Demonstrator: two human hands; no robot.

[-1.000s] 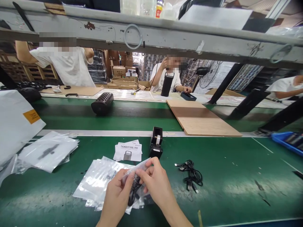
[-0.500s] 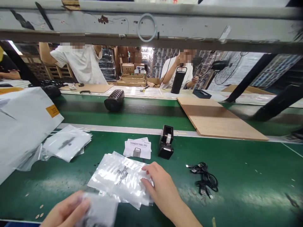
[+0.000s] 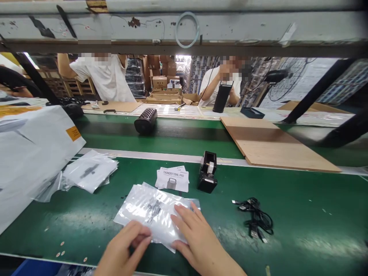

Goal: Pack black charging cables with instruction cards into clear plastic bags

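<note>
A small stack of clear plastic bags [image 3: 140, 205] with dark print lies on the green work surface in front of me. My left hand [image 3: 126, 245] has thumb and forefinger pinched at the near edge of the stack. Resting across its right side, my right hand [image 3: 195, 234] has its fingers spread over the bags. Another bag edge shows beyond those fingers. Just behind the stack are printed leaflets [image 3: 172, 179] reading "THUNDER TRAIL PRO". A black tape dispenser [image 3: 208, 172] stands to their right. Black cables [image 3: 254, 218] lie bundled farther right.
More printed plastic bags [image 3: 90, 170] lie at left beside a large white sack [image 3: 37, 153]. A black perforated speaker-like body [image 3: 146, 121] and a wooden board [image 3: 276, 145] are on the far belt. Two people work opposite, one with a black handled device [image 3: 222, 97]. A beam crosses overhead.
My left hand has moved right from the lower left to the stack's near edge; the bag it held apart is no longer seen separately. My right hand now lies flatter on the bags.
</note>
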